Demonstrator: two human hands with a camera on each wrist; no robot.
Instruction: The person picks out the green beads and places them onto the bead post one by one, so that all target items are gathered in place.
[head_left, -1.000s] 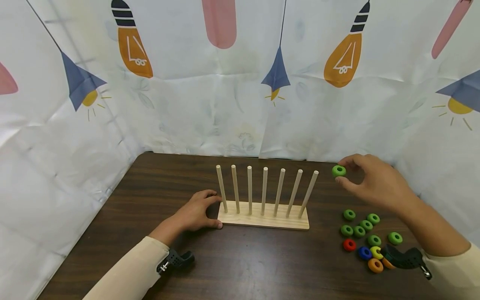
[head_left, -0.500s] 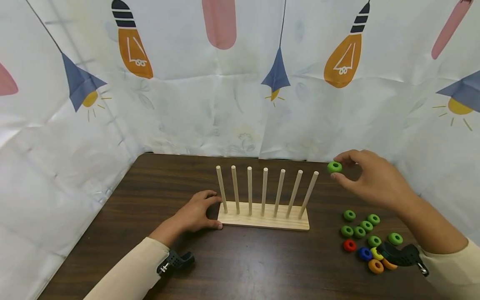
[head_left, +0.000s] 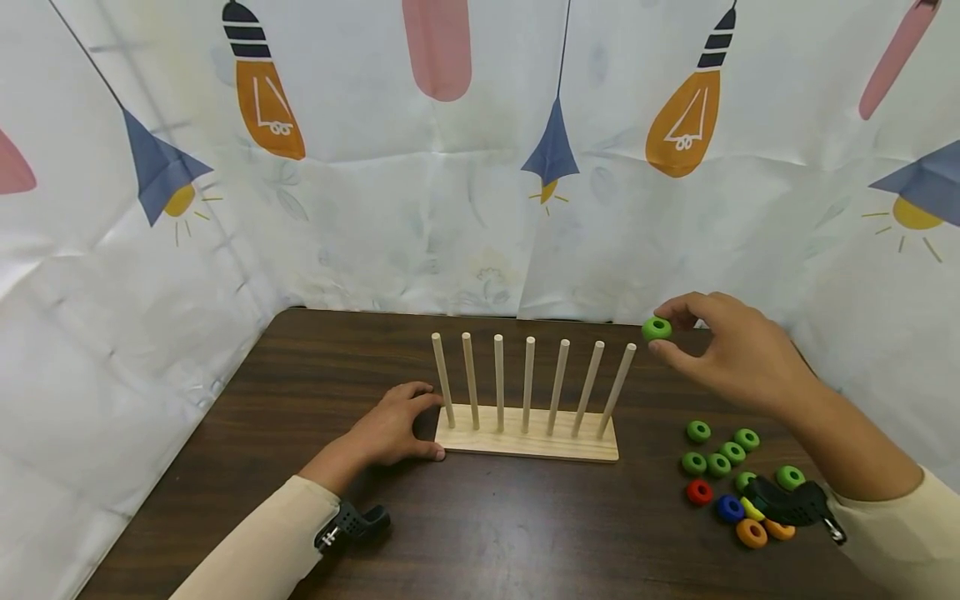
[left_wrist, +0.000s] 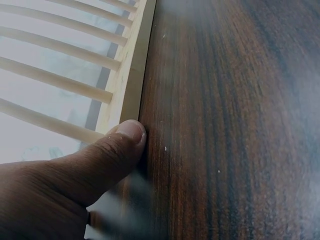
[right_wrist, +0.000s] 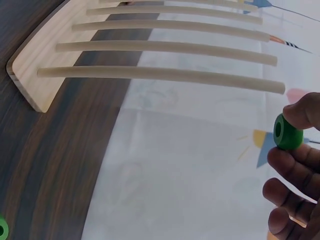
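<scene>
Dark table (head_left: 480, 533), patterned white sheet (head_left: 375, 225)

Dark wood-grain table (head_left: 465, 517), soft glare (head_left: 513, 542) near front. White creased sheeting (head_left: 367, 225) behind, both sides; orange bulbs (head_left: 270, 108), blue lamps (head_left: 551, 146) printed.

We see the peg rack (head_left: 517, 447) standing on the table (head_left: 480, 525). At the left end of the rack, we find the left hand (head_left: 386, 427), which touches it. To the right of the rack is the right hand (head_left: 738, 354), holding one ring (head_left: 656, 336) near the rack's right-most peg (head_left: 616, 392), but apart from it. The loose rings (head_left: 718, 472) lie on the table, also right of the rack, and some are nearer to us than it. Behind the rack, we have the cloth (head_left: 480, 208).
</scene>
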